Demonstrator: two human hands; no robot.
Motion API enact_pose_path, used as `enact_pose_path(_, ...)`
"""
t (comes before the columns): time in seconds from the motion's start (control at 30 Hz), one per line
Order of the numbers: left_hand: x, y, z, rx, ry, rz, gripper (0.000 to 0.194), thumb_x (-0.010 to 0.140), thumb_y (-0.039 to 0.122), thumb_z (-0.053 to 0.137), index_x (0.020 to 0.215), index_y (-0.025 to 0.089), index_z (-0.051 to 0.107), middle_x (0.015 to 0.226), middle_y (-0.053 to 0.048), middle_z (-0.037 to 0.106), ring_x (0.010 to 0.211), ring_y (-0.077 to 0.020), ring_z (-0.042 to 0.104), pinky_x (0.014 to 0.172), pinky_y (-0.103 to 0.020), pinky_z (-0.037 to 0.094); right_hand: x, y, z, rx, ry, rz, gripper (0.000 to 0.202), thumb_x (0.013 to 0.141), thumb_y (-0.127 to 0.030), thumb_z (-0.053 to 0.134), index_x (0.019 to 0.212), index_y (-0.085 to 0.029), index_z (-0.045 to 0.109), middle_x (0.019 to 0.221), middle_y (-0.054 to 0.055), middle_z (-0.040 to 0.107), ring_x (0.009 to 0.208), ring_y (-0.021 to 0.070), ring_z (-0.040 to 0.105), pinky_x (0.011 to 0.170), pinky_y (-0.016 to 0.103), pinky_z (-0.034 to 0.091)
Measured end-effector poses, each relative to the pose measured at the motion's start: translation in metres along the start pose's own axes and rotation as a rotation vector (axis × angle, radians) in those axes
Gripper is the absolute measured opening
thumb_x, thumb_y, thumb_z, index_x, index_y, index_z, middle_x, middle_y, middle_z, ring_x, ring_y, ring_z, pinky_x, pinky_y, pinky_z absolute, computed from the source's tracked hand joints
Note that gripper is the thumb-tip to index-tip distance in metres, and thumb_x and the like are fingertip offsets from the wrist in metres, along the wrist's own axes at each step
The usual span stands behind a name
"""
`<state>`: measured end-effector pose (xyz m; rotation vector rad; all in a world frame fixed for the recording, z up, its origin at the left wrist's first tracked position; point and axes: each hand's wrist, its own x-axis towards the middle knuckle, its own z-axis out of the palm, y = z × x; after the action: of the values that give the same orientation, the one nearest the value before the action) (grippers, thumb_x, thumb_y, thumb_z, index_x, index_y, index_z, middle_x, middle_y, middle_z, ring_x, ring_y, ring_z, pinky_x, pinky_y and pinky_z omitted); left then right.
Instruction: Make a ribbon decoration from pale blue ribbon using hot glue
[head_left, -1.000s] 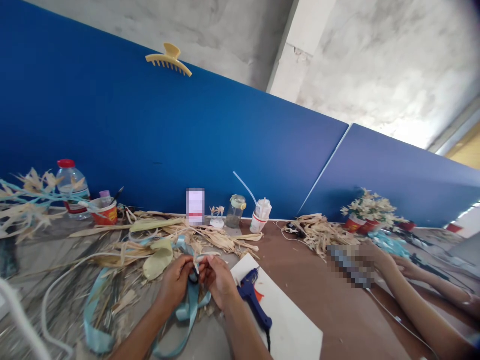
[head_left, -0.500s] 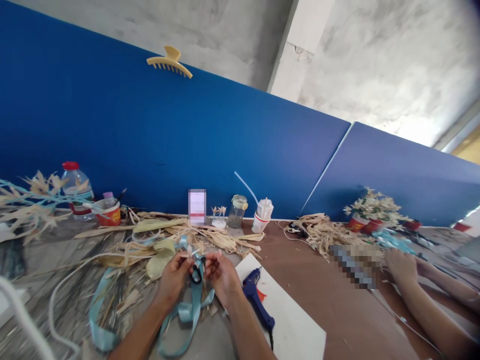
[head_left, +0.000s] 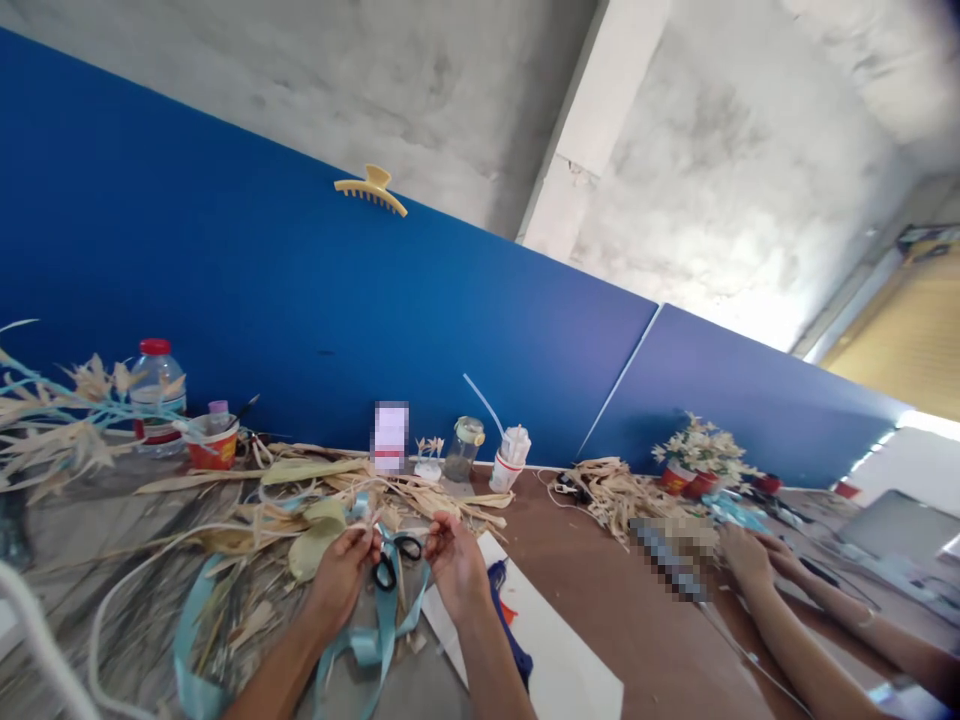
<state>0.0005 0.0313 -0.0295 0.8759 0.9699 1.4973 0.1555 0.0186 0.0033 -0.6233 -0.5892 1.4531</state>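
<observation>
The left hand (head_left: 346, 572) is over the middle of the surface (head_left: 592, 580), its grip pinched on a pale scrap (head_left: 365, 523), probably husk, too small to make out fully. The right hand (head_left: 459, 565) is raised just across from it with its fingers loosely curled; I cannot tell whether its fingertips meet. Between the two hands are black-handled scissors (head_left: 394, 574), their loops spread apart and one of them right beside the left fingers; whether they touch is unclear. Under the scissors a light blue ribbon (head_left: 386, 620) runs in loops toward the front edge of the surface. A white board (head_left: 577, 640) lies right of the right hand, reaching to the front edge, with a dark blue glue gun (head_left: 519, 655) on it, partly hidden by the forearm. Dry husks (head_left: 442, 497) are strewn from the middle to the back edge. Along that edge, from the left, stand a red-capped bottle (head_left: 159, 400), a red cup (head_left: 212, 456), an upright blurred screen (head_left: 390, 437), a glass jar (head_left: 461, 455) and a white cup (head_left: 504, 473). Farther right, a co-worker's hands (head_left: 746, 560) rest near a blurred grey object (head_left: 667, 562).
</observation>
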Motion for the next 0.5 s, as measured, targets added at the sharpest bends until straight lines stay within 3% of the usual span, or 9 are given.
enact_pose_path(0.13, 0.004, -0.006, -0.003, -0.121, -0.081, -0.035, 0.022, 0.062, 0.035, 0.072, 0.071, 0.019, 0.06, 0.063, 0.002, 0.058, 0.057, -0.0121, 0.051, 0.059, -0.026, 0.044, -0.001, -0.016, 0.007, -0.06, 0.081, -0.044, 0.021, 0.06, -0.023, 0.072, 0.081, -0.017, 0.069, 0.072, 0.0, 0.063, 0.057, 0.0106, 0.055, 0.055, 0.024, 0.045)
enact_pose_path(0.27, 0.005, -0.01, -0.004, -0.128, -0.064, -0.084, 0.025, 0.056, 0.033, 0.073, 0.074, 0.018, 0.063, 0.058, 0.003, 0.055, 0.056, -0.0127, 0.049, 0.057, -0.027, 0.041, 0.0, -0.035, 0.006, -0.121, 0.131, -0.141, 0.028, 0.049, -0.008, 0.059, 0.075, -0.018, 0.066, 0.066, -0.002, 0.062, 0.055, 0.0091, 0.053, 0.055, 0.022, 0.042)
enact_pose_path(0.37, 0.005, -0.011, -0.004, -0.077, -0.087, -0.06, 0.024, 0.056, 0.036, 0.072, 0.068, 0.018, 0.062, 0.055, 0.004, 0.053, 0.054, -0.0124, 0.047, 0.055, -0.026, 0.038, -0.001, -0.038, 0.001, -0.192, 0.152, -0.184, 0.025, 0.047, -0.01, 0.056, 0.07, -0.018, 0.064, 0.058, -0.005, 0.056, 0.049, 0.007, 0.047, 0.05, 0.019, 0.037)
enact_pose_path(0.5, 0.006, -0.013, -0.003, 0.046, -0.068, -0.024, 0.03, 0.057, 0.044, 0.07, 0.067, 0.018, 0.06, 0.055, 0.005, 0.053, 0.053, -0.0134, 0.047, 0.055, -0.026, 0.037, -0.004, -0.018, 0.003, -0.382, 0.14, -0.121, 0.019, 0.055, -0.021, 0.064, 0.074, -0.018, 0.065, 0.05, -0.006, 0.05, 0.045, 0.009, 0.043, 0.048, 0.021, 0.033)
